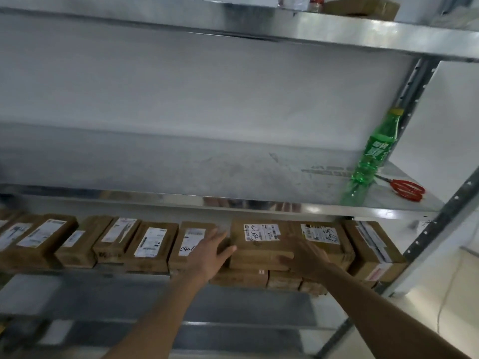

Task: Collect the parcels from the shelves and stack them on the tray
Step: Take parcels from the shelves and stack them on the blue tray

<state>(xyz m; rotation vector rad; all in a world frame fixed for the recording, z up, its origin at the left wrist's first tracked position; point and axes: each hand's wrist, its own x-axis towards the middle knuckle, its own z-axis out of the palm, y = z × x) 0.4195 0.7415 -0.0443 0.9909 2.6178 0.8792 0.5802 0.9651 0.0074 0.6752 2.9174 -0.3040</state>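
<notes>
Brown cardboard parcels [261, 244] with white printed labels, some with black handwriting. Shelves [233, 203] shiny silver-grey metal. Green translucent bottle [373, 156], yellow cap, white-green label. Scissors [407, 189] red-handled. Top shelf: brown parcel [363, 7], possibly a red-capped container [317, 1], blurred.

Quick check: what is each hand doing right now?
Left hand: open, fingers straight against the brown cardboard parcel.
Right hand: open on the same parcel.

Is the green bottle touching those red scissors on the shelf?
Cannot tell. In the head view the green bottle stands just left of the red scissors, and its base hides the blade tips, so neither contact nor gap shows.
</notes>
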